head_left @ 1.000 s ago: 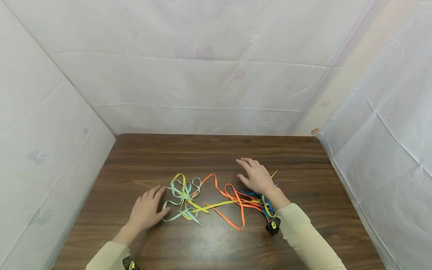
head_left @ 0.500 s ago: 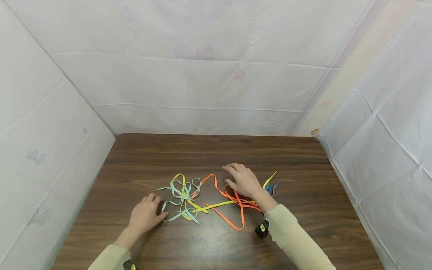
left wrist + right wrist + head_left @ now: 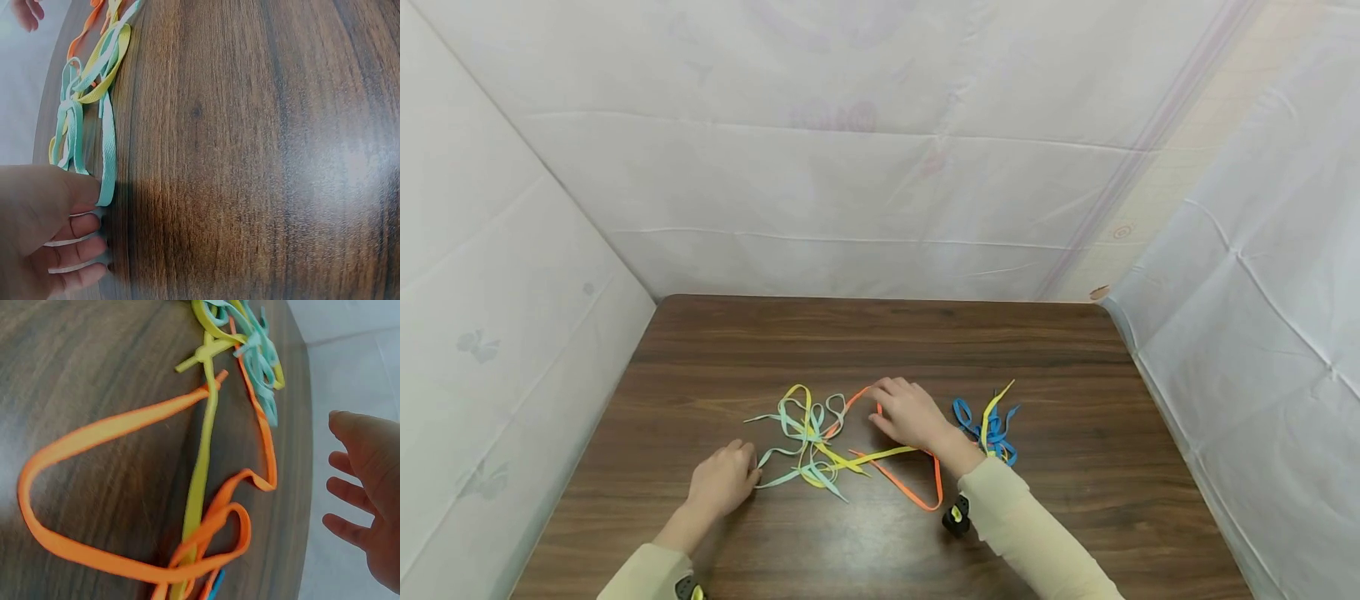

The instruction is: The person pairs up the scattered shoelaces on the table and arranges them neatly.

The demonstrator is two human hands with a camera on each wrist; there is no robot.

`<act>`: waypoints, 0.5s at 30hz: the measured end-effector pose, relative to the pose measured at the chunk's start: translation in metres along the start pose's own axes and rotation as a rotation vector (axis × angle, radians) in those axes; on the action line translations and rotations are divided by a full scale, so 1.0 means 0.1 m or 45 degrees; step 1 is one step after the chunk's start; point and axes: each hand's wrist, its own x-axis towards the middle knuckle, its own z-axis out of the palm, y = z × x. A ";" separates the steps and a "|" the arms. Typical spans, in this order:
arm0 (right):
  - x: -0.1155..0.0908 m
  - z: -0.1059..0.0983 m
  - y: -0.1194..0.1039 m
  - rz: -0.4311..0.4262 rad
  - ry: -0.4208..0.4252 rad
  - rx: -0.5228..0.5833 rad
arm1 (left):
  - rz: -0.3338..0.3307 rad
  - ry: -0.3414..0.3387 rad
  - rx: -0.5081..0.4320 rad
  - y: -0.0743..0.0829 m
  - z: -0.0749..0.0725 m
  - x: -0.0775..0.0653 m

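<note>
My left hand (image 3: 722, 479) is at the left end of the tangled flat shoelaces, its thumb and forefinger pinching a loop of the mint-green shoelace (image 3: 109, 150). The other fingers are bent below it in the left wrist view. Over the orange shoelace (image 3: 94, 559) hovers my right hand (image 3: 910, 414), fingers spread and holding nothing. A yellow shoelace (image 3: 199, 481) runs through the middle, crossing the orange one and knotted among the mint-green loops. To the right, behind the right wrist, lies a bunched blue shoelace (image 3: 996, 437) with a yellow end on it.
The laces lie on a dark wood-grain table (image 3: 775, 333). White sheeting (image 3: 850, 192) hangs behind it and along both sides. A small black device (image 3: 957, 517) sits at the right wrist, and another (image 3: 688, 588) at the left sleeve.
My right hand has moved left from over the blue bunch to above the orange lace, uncovering the blue one. The left hand's fingers have drawn in and closed on the mint-green loop.
</note>
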 end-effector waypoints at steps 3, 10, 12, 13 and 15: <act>0.03 0.05 -0.08 -0.056 -0.023 -0.052 | 0.022 0.006 -0.002 0.00 -0.01 -0.01; 0.13 0.18 -0.29 -0.182 0.019 -0.063 | 0.027 0.065 -0.036 -0.01 -0.01 -0.02; 0.17 0.20 -0.34 -0.197 0.017 -0.066 | 0.032 0.071 -0.044 0.00 -0.01 -0.02; 0.18 0.22 -0.36 -0.206 0.021 -0.070 | 0.036 0.070 -0.050 0.00 -0.01 -0.01; 0.21 0.24 -0.41 -0.225 0.027 -0.070 | 0.043 0.072 -0.061 0.01 -0.01 -0.01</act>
